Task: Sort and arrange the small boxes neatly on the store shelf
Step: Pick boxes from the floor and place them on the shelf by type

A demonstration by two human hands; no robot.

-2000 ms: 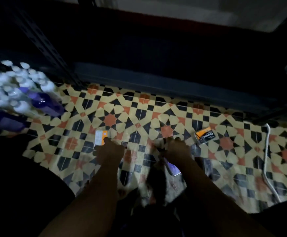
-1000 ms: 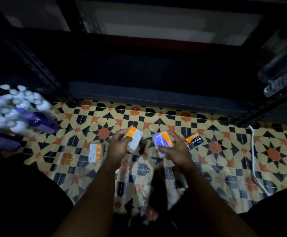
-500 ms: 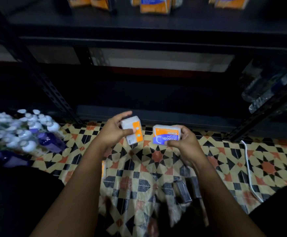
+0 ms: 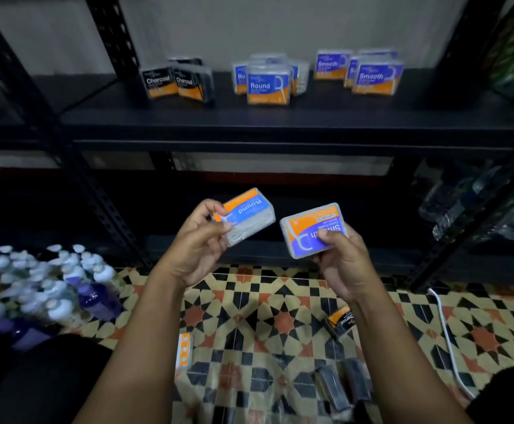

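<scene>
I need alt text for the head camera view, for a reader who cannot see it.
The left hand holds a "Round" box and the right hand a "Smooth" box, before a dark shelf with Charcoal, Round and Smooth groups.

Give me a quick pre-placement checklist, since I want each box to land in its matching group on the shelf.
1. Left hand grips the Round box: ok.
2. Right hand grips the Smooth box: ok.
3. Labels readable for sorting: ok.
4. Matching Round group and Smooth group on the shelf: ok.
5. Free shelf space in front of both groups: ok.
6. All boxes off the floor: not ok, the Charcoal box lies there.
</scene>
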